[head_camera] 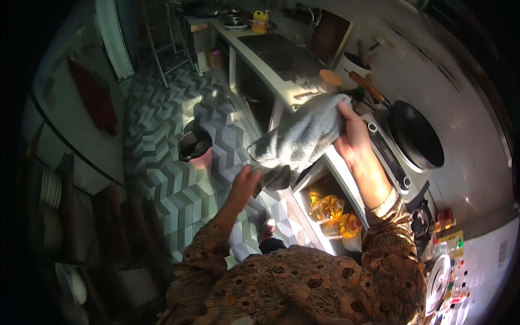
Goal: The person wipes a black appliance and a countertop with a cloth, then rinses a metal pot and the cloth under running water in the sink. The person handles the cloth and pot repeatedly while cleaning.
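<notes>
A grey cloth [304,134] is stretched between both hands, above the floor and the front edge of the counter [280,83]. My right hand [352,132] holds its upper right end, with the thumb on top. My left hand [246,182] pinches the lower left end, where a darker fold [277,177] hangs down. Part of the counter and the cabinet front is hidden behind the cloth. Close to my right hand stands an induction cooker [386,154] bearing a black frying pan [416,134] with a wooden handle.
A pink bin [201,159] with a black liner stands on the patterned floor. Oil bottles [328,209] sit in the open cabinet below. Beyond are a sink [266,50], a cutting board [330,35], a yellow pump bottle [260,22] and a ladder [168,40]. Dish shelves [113,207] line the left.
</notes>
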